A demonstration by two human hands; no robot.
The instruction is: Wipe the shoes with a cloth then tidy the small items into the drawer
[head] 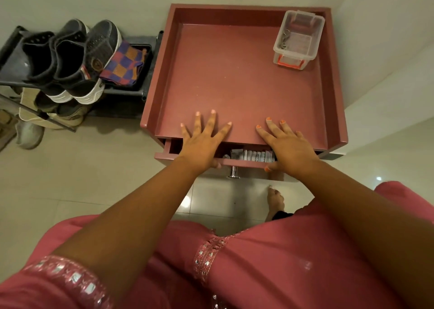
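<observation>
The maroon cabinet (239, 73) stands in front of me. Its drawer (162, 154) is open only a slit, and several small grey-white items (256, 155) show inside. My left hand (202, 141) and my right hand (287, 144) lie flat with spread fingers on the cabinet's front edge, thumbs against the drawer front. Neither hand holds anything. A chrome drawer knob (233, 173) sticks out below. Two dark sneakers (70, 57) stand on the black shoe rack (131, 90) at left, beside a checkered purple and orange cloth (124, 65).
A clear plastic box with orange clips (298, 39) holding keys sits on the cabinet's back right corner. More shoes (30, 132) sit under the rack. White walls close in at right and behind. My bare foot (275, 201) stands on the pale tiled floor.
</observation>
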